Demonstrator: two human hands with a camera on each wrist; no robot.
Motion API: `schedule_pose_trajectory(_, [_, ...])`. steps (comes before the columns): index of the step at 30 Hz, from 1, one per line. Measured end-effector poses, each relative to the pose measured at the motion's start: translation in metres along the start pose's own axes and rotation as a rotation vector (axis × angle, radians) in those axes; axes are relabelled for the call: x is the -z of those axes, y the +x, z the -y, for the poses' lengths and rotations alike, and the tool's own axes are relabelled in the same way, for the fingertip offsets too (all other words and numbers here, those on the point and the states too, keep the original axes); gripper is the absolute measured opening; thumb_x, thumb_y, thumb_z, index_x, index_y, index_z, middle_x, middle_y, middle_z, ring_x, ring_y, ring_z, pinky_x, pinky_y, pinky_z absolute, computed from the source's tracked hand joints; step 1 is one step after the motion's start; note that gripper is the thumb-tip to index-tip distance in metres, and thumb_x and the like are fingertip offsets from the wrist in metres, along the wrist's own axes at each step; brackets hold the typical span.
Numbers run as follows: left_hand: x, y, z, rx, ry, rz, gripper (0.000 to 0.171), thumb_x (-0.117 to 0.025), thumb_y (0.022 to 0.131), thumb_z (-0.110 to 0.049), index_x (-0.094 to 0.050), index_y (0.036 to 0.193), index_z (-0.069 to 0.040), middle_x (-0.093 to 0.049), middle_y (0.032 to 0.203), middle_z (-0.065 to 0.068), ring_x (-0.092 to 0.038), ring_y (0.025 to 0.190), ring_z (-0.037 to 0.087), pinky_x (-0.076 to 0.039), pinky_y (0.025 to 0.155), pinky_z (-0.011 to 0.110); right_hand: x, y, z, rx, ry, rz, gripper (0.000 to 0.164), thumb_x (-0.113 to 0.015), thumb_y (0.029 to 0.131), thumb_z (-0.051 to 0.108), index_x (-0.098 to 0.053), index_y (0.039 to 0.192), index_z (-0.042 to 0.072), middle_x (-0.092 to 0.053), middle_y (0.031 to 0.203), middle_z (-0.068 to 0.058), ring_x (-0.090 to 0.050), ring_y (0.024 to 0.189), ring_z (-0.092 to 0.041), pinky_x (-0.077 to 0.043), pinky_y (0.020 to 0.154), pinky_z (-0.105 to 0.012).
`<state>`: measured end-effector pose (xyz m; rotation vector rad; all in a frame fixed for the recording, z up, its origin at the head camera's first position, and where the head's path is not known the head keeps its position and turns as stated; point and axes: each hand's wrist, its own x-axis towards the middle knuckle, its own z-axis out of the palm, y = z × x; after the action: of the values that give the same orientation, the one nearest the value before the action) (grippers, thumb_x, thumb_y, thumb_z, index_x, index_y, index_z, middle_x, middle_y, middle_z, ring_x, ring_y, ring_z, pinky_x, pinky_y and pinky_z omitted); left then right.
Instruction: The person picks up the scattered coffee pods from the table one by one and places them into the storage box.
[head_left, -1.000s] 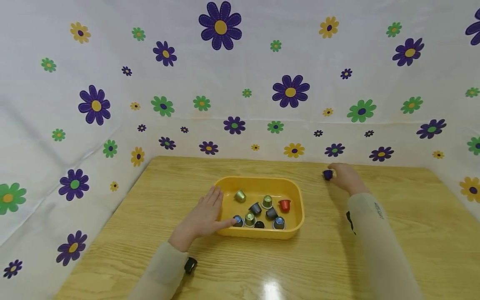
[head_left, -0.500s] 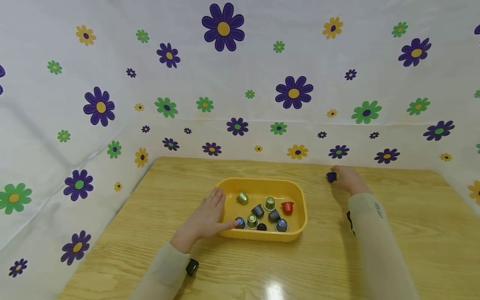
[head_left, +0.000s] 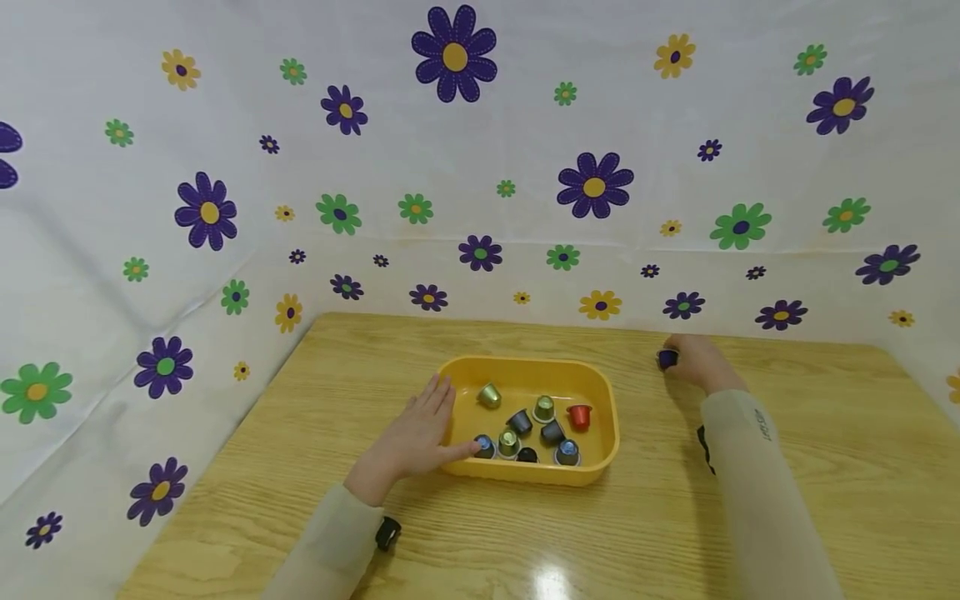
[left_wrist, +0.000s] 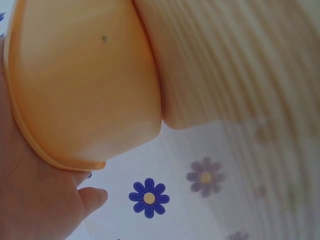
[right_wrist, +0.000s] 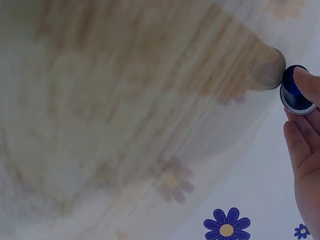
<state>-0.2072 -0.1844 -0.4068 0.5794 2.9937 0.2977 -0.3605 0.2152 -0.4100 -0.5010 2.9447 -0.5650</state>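
Note:
My left hand (head_left: 412, 435) lies with straight fingers along the left rim of a yellow plastic tray (head_left: 525, 473), the thumb over its front left corner. In the left wrist view that hand (left_wrist: 37, 195) touches the tray's rim. Off to the right, near the table's back edge, my right hand (head_left: 699, 363) pinches a dark blue coffee capsule (head_left: 667, 359) between thumb and fingers. The right wrist view has this capsule (right_wrist: 295, 92) close to the tabletop; I cannot tell whether it touches. Several capsules sit in the tray, among them a red capsule (head_left: 579, 417) and a gold-green capsule (head_left: 490, 395).
The wooden table (head_left: 480, 533) extends around the tray on all sides. A white flower-printed sheet (head_left: 450, 150) rises behind the table and along its left side. Black straps (head_left: 387, 533) are on both wrists.
The whole head view has shifted slightly, so everything appears a bit further right. Relative to the table, both hands and the tray look almost still, and the right hand keeps its hold on the capsule.

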Motion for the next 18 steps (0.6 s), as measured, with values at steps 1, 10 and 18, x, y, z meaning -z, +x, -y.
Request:
schedule_pose_trajectory(1, [0.0003, -0.0005, 0.0002, 0.001, -0.003, 0.002, 0.095, -0.033, 0.081, -0.067, -0.015, 0.138, 0.006, -0.004, 0.145, 0.018, 0.003, 0.132, 0.027, -0.011, 0.103, 0.045, -0.0004, 0.0004, 0.0006, 0.008, -0.005, 0.002, 0.030, -0.063, 0.078, 0.002, -0.055, 0.104, -0.012, -0.056, 0.102, -0.028, -0.050, 0.095, -0.040, -0.037, 0.086, -0.051])
schedule_pose_trajectory(10, [0.0006, -0.0009, -0.0015, -0.003, -0.011, 0.000, 0.094, -0.035, 0.082, -0.066, -0.015, 0.138, 0.007, -0.004, 0.145, 0.018, 0.003, 0.132, 0.028, -0.011, 0.103, 0.046, -0.0025, -0.0023, 0.0001, 0.005, 0.023, 0.020, 0.027, -0.062, 0.078, 0.002, -0.056, 0.102, -0.011, -0.057, 0.098, -0.026, -0.051, 0.093, -0.039, -0.037, 0.085, -0.051])
schedule_pose_trajectory(18, [0.0012, -0.0008, -0.0016, -0.019, -0.021, -0.011, 0.093, -0.036, 0.082, -0.065, -0.016, 0.137, 0.008, -0.006, 0.144, 0.020, 0.002, 0.132, 0.030, -0.012, 0.102, 0.048, -0.0021, 0.0004, -0.0013, -0.009, 0.031, 0.037, 0.029, -0.062, 0.080, 0.005, -0.056, 0.104, -0.009, -0.057, 0.101, -0.024, -0.051, 0.093, -0.036, -0.037, 0.086, -0.051])
